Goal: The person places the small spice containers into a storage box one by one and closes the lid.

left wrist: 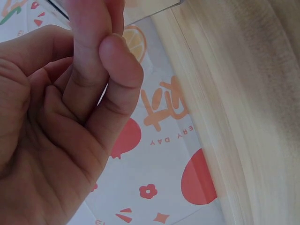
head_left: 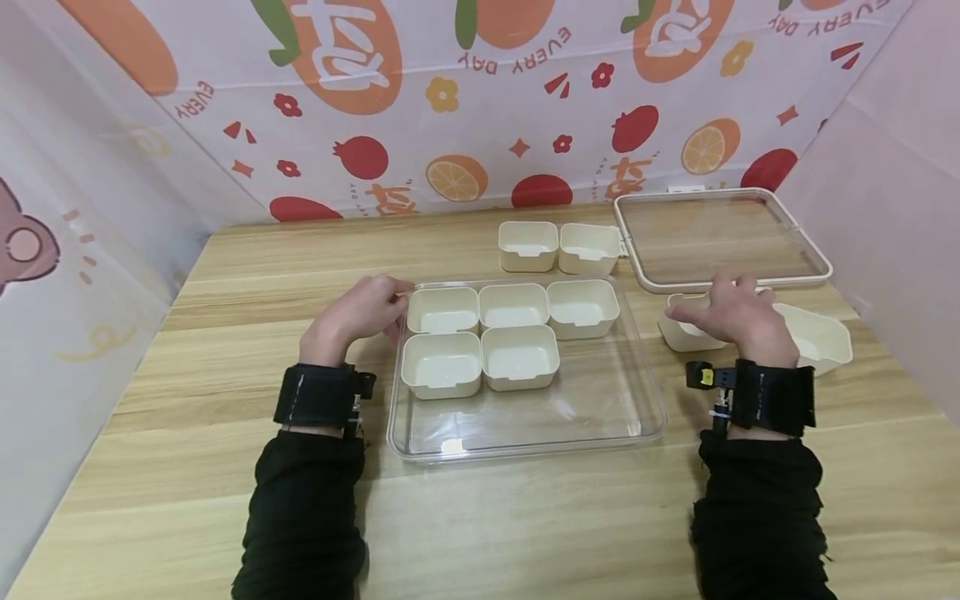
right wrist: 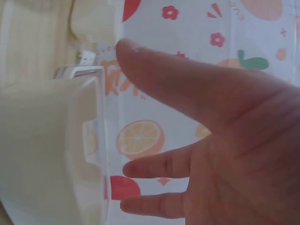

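Nearest are two black ribbed sleeves (head_left: 307, 517) and two black wrist straps (head_left: 772, 398) above a table (head_left: 525, 525) with a pale wood-grain surface. At the middle of the table lies a clear tray (head_left: 600, 400): rigid, glossy, rectangular, with rounded corners and a raised rim. Five cream cups (head_left: 521, 358) stand upright in it, two in the near row and three in the far row; the near right section shows bare floor. Each cup is smooth, opaque and round-cornered, with a shallow notch in its near rim.

The left hand (head_left: 358, 312) is at the tray's far left corner, fingers bent and holding the edge; the firmness of this hold cannot be determined. The right hand (head_left: 746, 312) is over two loose cups (head_left: 817, 337) right of the tray, its fingers extended and spread, gripping nothing; contact with a cup cannot be confirmed.

Beyond the loose cups lies a clear panel (head_left: 705, 237) in a rounded white frame fitted with small clips. Left of it, past the tray, stand two further cups (head_left: 528, 247) side by side. A creased backdrop (head_left: 517, 117) printed with fruit and flowers closes the far side.

The left wrist view shows the curled fingers from the palm side, largely hidden in the head view. The right wrist view shows the thumb apart from two straight fingers, beside a notched cup rim.
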`<action>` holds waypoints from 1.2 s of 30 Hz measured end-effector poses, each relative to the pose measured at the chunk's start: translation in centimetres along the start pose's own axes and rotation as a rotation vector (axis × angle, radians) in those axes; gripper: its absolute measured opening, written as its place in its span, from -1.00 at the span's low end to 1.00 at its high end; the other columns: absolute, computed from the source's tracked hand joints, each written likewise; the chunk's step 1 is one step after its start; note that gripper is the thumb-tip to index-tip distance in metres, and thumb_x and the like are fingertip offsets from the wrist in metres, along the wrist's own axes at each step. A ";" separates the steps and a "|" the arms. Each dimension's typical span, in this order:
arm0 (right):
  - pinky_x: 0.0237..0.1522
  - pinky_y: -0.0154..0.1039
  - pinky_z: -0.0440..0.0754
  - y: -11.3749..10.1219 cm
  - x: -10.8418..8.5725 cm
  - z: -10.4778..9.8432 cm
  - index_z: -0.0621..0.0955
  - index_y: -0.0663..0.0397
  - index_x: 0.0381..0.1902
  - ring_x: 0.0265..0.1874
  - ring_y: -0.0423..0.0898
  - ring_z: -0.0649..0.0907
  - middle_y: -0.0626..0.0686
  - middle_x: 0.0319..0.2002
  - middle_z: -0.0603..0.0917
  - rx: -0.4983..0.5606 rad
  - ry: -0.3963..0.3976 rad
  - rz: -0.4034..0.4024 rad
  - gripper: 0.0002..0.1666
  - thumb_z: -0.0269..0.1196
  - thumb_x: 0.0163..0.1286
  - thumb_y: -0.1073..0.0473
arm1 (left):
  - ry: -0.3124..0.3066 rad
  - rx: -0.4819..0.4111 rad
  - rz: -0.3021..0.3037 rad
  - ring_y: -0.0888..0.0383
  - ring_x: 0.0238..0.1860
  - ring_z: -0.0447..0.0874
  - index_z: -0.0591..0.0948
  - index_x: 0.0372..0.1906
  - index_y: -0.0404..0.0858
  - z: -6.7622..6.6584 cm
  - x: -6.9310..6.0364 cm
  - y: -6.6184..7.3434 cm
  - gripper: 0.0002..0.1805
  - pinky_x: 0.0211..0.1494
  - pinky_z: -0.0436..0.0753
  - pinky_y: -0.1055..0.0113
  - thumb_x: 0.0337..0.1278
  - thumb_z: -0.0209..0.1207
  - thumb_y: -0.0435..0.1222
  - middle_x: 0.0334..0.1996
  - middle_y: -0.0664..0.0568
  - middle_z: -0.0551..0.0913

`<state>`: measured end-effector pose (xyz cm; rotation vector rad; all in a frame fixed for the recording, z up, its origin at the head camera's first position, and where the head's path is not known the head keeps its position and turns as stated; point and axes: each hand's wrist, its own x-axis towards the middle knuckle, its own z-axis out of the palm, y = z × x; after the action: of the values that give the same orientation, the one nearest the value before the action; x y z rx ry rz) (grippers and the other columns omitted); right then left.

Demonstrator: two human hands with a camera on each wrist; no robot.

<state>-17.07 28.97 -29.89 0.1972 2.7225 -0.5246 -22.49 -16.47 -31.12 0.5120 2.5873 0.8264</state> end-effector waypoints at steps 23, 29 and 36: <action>0.22 0.46 0.22 0.2 -0.1 -0.5 0.08 0.62 0.39 0.28 0.57 0.15 0.65 0.31 0.09 0.021 0.139 -0.126 0.05 0.34 0.26 0.05 | 0.000 0.018 0.001 0.03 -0.50 0.74 0.32 0.41 -0.60 0.1 0.0 0.2 -0.48 -0.10 0.67 0.11 0.43 -0.18 -0.48 -0.56 -0.06 0.67; 0.32 0.40 0.12 -0.4 -0.5 -0.8 0.06 0.56 0.46 0.36 0.54 0.11 0.58 0.39 0.08 0.068 0.238 -0.262 0.10 0.39 0.15 0.21 | 0.000 0.019 -0.008 0.00 -0.49 0.74 0.30 0.41 -0.61 0.1 -0.1 0.3 -0.48 -0.15 0.67 0.16 0.45 -0.18 -0.47 -0.54 -0.09 0.67; 0.37 0.35 0.05 -1.3 -0.8 -1.1 0.09 0.50 0.49 0.38 0.50 0.10 0.51 0.42 0.10 0.077 0.252 -0.334 0.13 0.43 0.10 0.25 | 0.001 0.018 -0.017 0.03 -0.49 0.73 0.30 0.42 -0.61 0.0 0.0 0.2 -0.48 -0.17 0.67 0.18 0.45 -0.18 -0.47 -0.53 -0.09 0.67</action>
<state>-16.90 28.12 -28.21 -0.1895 3.0010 -0.7419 -22.39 -16.35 -31.05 0.4942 2.5984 0.7992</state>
